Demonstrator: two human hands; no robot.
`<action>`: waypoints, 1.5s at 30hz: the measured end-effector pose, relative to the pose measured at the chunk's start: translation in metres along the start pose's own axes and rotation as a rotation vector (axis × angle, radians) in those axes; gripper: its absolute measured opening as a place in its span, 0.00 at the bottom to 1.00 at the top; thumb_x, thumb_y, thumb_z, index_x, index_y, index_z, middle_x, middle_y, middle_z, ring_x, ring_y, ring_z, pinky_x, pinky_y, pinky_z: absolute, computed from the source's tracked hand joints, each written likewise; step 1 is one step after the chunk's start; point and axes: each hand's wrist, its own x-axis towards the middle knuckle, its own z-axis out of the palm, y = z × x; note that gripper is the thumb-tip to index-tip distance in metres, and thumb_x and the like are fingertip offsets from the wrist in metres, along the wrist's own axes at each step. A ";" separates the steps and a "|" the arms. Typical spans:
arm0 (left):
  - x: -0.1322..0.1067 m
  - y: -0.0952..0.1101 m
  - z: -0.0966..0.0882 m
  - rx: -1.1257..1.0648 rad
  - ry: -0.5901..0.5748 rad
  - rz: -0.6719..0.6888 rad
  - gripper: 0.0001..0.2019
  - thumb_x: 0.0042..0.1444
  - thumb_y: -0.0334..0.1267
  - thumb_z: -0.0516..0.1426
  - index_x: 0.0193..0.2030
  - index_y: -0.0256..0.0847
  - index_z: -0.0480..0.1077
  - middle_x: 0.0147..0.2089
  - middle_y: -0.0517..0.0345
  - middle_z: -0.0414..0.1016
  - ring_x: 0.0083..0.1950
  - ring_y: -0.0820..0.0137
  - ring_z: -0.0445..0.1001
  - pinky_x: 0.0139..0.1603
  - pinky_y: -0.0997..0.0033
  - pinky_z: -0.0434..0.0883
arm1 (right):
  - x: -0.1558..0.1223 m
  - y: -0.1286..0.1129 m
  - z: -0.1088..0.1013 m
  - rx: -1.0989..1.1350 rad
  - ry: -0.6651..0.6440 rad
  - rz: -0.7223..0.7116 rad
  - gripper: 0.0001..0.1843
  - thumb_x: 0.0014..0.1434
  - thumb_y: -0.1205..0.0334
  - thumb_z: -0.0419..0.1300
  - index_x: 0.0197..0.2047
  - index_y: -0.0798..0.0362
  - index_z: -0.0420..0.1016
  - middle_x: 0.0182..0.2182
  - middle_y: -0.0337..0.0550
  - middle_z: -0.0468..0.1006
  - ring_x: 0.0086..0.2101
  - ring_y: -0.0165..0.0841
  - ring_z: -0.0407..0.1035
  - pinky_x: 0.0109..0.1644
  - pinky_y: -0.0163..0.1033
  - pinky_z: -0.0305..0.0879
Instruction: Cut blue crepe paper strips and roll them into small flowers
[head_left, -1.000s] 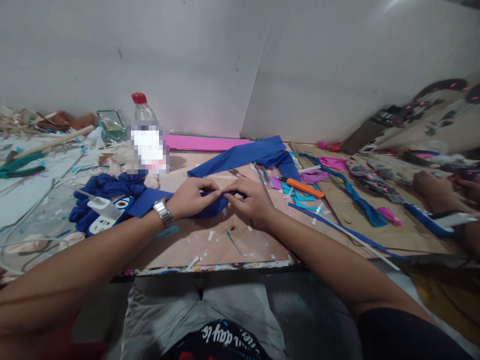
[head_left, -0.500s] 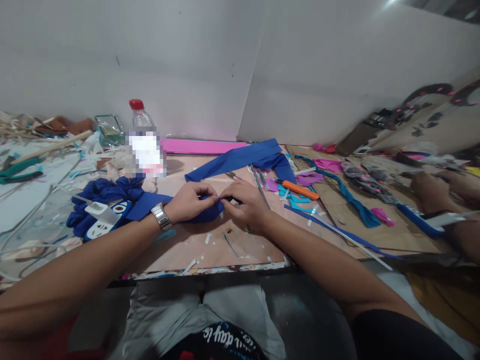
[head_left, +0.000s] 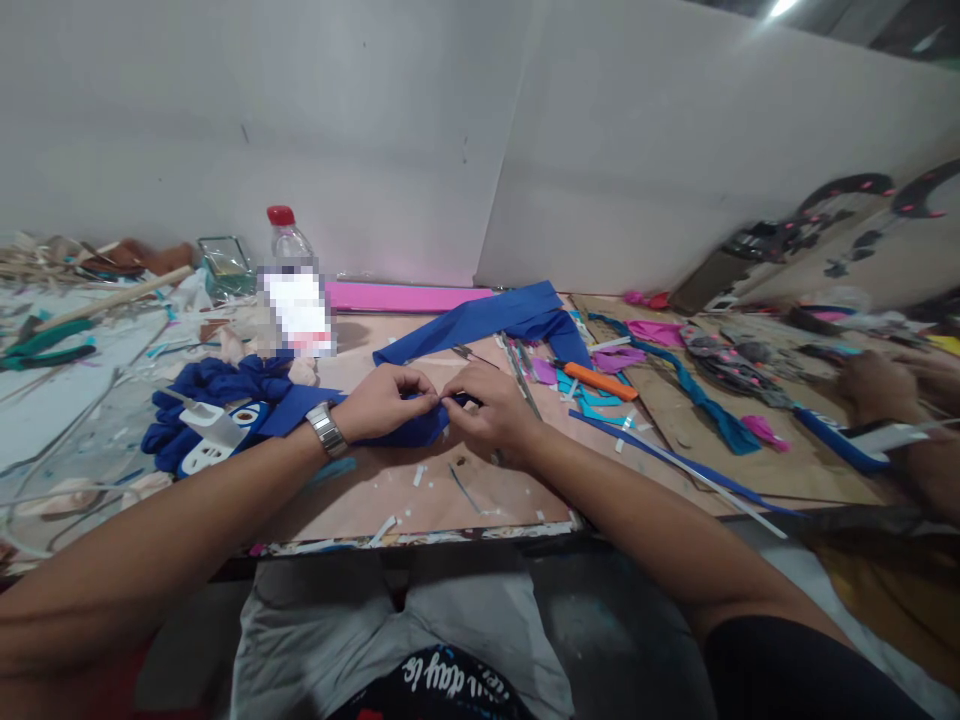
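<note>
A blue fabric strip (head_left: 411, 428) lies across the work surface under my hands. My left hand (head_left: 390, 402), with a metal watch at the wrist, pinches its edge between thumb and forefinger. My right hand (head_left: 486, 408) is closed on the same edge, its fingertips meeting those of the left. The exact fold between the fingertips is too small to make out. Left of the watch, a blue and white glue gun (head_left: 217, 440) rests against a bunch of gathered blue fabric (head_left: 214, 388). Another flat blue strip (head_left: 480, 318) lies folded beyond my hands.
An orange utility knife (head_left: 600, 381) lies among coloured scraps, right of metal tweezers (head_left: 474, 356). A red-capped bottle (head_left: 294, 285) stands at the back left, near a pink strip (head_left: 409, 297). Green-handled pliers (head_left: 49, 345) lie far left. A co-worker's hands (head_left: 874, 385) are at the right.
My two hands keep their pinch on the blue fabric strip, with only a slight shift of the fingers. The whole view has tilted a little.
</note>
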 end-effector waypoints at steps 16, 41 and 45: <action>-0.009 0.014 0.004 0.436 0.145 0.196 0.12 0.65 0.44 0.58 0.39 0.41 0.81 0.40 0.55 0.85 0.40 0.64 0.80 0.44 0.65 0.69 | -0.003 -0.001 0.009 0.209 -0.002 0.352 0.04 0.59 0.64 0.60 0.33 0.52 0.76 0.31 0.41 0.80 0.32 0.34 0.73 0.41 0.39 0.69; -0.006 0.011 -0.003 0.370 0.019 0.082 0.11 0.62 0.40 0.57 0.37 0.40 0.81 0.35 0.56 0.84 0.36 0.67 0.77 0.39 0.68 0.67 | -0.005 0.010 0.005 0.134 -0.074 0.331 0.04 0.60 0.64 0.63 0.34 0.52 0.79 0.33 0.43 0.82 0.36 0.36 0.75 0.46 0.43 0.69; -0.005 0.011 -0.006 0.381 -0.019 0.090 0.12 0.62 0.41 0.57 0.37 0.40 0.81 0.35 0.55 0.84 0.35 0.66 0.78 0.38 0.67 0.67 | -0.004 0.010 0.001 0.123 -0.092 0.288 0.02 0.58 0.65 0.64 0.35 0.52 0.80 0.34 0.44 0.84 0.37 0.37 0.76 0.46 0.44 0.70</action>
